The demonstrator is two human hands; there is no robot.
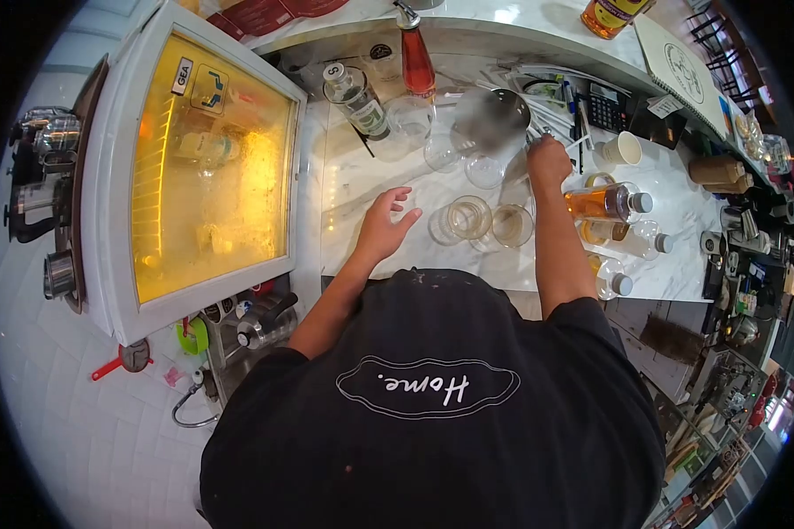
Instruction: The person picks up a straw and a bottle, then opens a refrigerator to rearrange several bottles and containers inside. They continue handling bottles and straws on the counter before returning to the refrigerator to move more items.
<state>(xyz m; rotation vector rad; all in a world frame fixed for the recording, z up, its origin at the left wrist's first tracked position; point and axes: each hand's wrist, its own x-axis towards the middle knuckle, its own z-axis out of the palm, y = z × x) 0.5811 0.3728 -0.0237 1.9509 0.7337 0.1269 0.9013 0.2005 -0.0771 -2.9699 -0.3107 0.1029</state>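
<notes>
Two clear glasses (469, 217) (513, 227) stand between my open left hand (385, 225) and my farther-reaching right hand (550, 162), whose grip I cannot tell.

The shirt (432, 458) is black with white lettering; the wire-handled strainer (135, 356) shows red.

Head-worn fisheye view, facing forward and down, counter (342, 181) within reach

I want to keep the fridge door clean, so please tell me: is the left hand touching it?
Apart. The head view shows a strip of marble counter between the left hand and the fridge door.
</notes>
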